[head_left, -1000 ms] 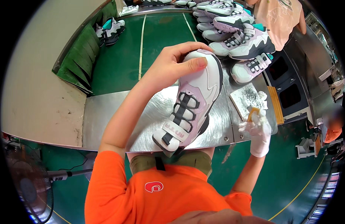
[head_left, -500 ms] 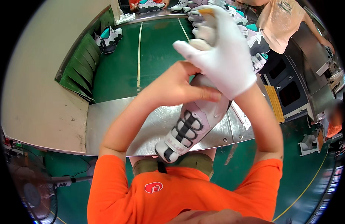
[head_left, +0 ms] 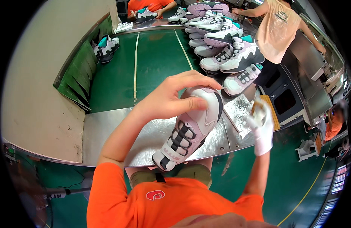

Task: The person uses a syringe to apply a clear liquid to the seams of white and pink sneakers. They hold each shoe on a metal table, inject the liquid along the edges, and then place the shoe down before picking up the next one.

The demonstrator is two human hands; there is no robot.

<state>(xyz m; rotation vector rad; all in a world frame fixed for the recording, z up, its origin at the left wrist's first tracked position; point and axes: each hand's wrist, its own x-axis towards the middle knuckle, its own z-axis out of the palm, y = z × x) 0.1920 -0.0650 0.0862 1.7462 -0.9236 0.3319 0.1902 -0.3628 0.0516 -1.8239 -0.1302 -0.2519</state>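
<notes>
My bare left hand grips a white and pale pink sneaker by its toe end, thumb on one side and fingers over the other. The shoe hangs tilted above the metal ledge, black laces and strap facing up, heel end toward my body. Off to the right, my right hand wears a white glove and is closed around a small pale object with a yellowish-brown part; blur hides what it is. Beside that hand lies a white board covered in black specks.
Across the green conveyor belt, many similar sneakers are piled at the right. Another pair sits by green flaps at the left. Two co-workers stand at the far end and right. A fan is at lower left.
My gloved right hand has moved off the shoe's toe, down and right to beside the specked board. My left hand still holds the sneaker, whose toe is now uncovered.
</notes>
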